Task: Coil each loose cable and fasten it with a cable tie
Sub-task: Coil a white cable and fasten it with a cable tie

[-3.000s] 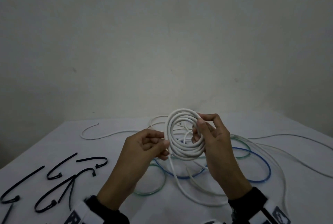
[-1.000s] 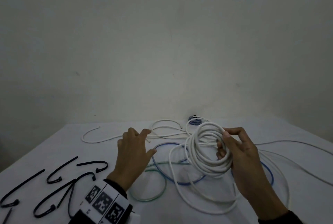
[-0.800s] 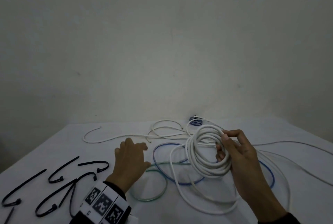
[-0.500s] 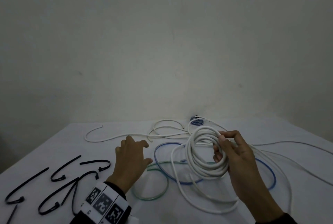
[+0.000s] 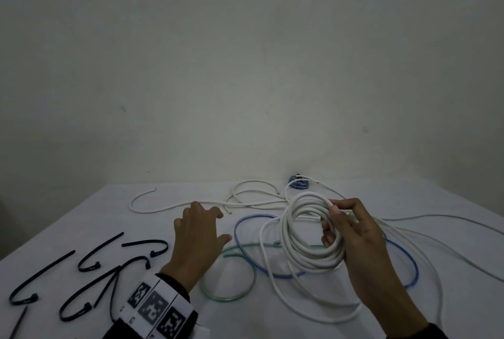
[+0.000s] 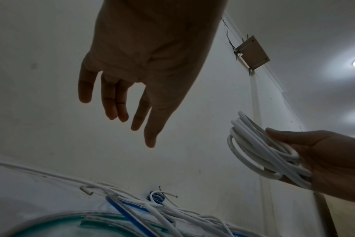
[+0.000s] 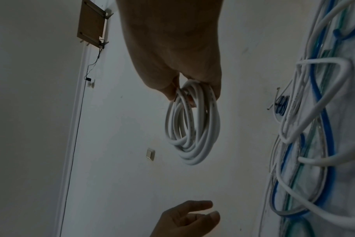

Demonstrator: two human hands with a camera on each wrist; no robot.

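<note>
My right hand grips a coil of white cable by its right side, holding it above the table; the coil hangs from the curled fingers, and its tail trails down onto the cloth. My left hand hovers empty to the left of the coil, fingers spread and relaxed. Several black cable ties lie loose at the table's front left. A blue cable and a green cable lie looped under the coil.
More loose white cable runs across the far side of the white table. A small blue coil sits at the back against the wall. White strands stretch off to the right.
The left hand let go of the coil and moved left, staying open above the table. The right hand keeps the coil and has shifted it to the right.
</note>
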